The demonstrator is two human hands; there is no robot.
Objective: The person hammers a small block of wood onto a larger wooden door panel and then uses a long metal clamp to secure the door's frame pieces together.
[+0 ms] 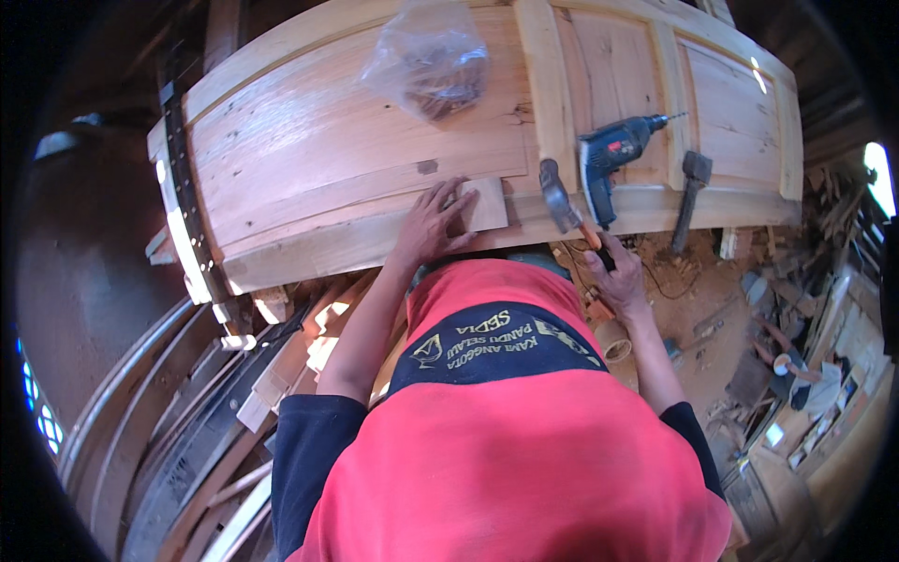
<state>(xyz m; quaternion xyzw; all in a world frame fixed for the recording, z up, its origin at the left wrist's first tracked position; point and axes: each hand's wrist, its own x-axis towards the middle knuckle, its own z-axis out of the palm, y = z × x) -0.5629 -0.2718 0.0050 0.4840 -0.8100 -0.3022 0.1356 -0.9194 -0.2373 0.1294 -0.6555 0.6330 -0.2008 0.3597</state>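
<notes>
A large panelled wooden door (309,178) lies flat in front of me. My left hand (433,223) grips a small pale wooden block (489,204) at the door's near edge, its fingers and thumb at the block's left end. In my right hand (619,278), just off that edge, is a claw hammer (559,197) held by its handle. The hammer's head is over the door's near rail, to the right of the block.
On the door are a clear plastic bag (440,61) with brownish contents, a blue-green power drill (618,150) and a dark mallet-like tool (691,192). A metal bar clamp (187,178) spans its left end. Timber lies lower left. Another person (815,384) works at far right.
</notes>
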